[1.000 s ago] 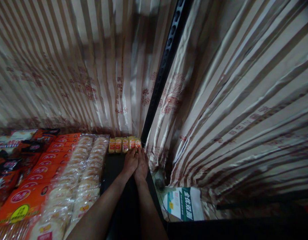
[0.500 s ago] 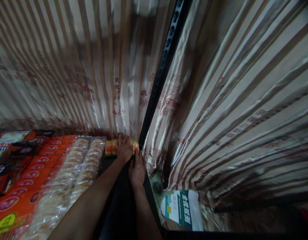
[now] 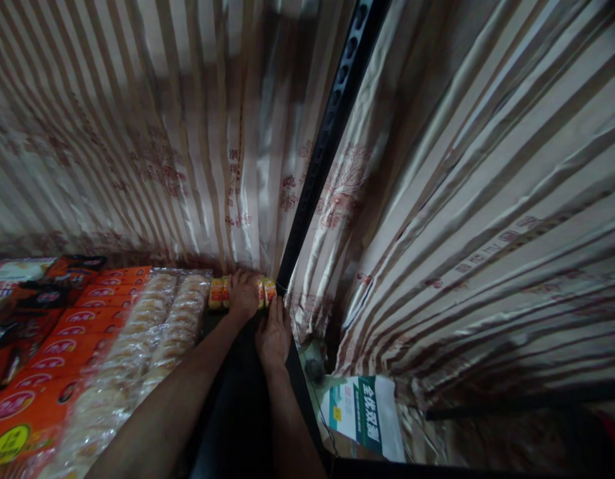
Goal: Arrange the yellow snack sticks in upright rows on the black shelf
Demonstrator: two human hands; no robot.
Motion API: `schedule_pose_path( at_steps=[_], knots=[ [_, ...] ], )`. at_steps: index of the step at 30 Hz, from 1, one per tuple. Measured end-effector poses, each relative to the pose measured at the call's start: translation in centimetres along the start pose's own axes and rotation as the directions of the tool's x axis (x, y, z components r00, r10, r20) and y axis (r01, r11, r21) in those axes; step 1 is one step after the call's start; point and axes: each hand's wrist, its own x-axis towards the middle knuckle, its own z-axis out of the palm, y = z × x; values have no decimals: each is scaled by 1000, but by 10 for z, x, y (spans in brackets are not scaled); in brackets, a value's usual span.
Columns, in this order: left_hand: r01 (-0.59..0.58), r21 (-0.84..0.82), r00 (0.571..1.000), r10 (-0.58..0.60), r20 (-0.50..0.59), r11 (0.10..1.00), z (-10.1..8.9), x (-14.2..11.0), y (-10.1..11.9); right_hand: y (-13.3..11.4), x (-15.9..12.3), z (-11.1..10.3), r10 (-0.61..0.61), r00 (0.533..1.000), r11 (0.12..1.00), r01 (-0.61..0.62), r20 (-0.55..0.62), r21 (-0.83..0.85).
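A row of small yellow snack packs (image 3: 216,293) stands at the back of a dark shelf (image 3: 237,406), against a striped curtain. My left hand (image 3: 243,295) lies over the middle of that row, fingers curved down onto the packs. My right hand (image 3: 273,332) rests flat on the shelf just in front of the row's right end, fingers stretched toward the rightmost pack (image 3: 270,290).
Clear bags of round crackers (image 3: 175,326) and orange packets (image 3: 82,326) fill the shelf to the left. A black perforated upright (image 3: 332,126) rises behind the packs. Below right lies a white and green bag (image 3: 362,412). Striped curtain (image 3: 487,199) hangs all around.
My left hand moved forward from beside the right hand onto the row of yellow packs. The right hand stayed low on the shelf.
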Motion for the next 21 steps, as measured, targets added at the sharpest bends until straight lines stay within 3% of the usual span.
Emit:
schedule_pose_path(
  at_steps=[12, 21],
  knots=[
    [8, 17, 1000, -8, -4, 1000, 2, 1, -1, -1, -3, -5, -39, 999, 999, 40, 33, -17],
    [-4, 14, 1000, 4, -7, 1000, 2, 2, -3, -4, -1, -4, -3, 998, 999, 7, 65, -54]
  ],
)
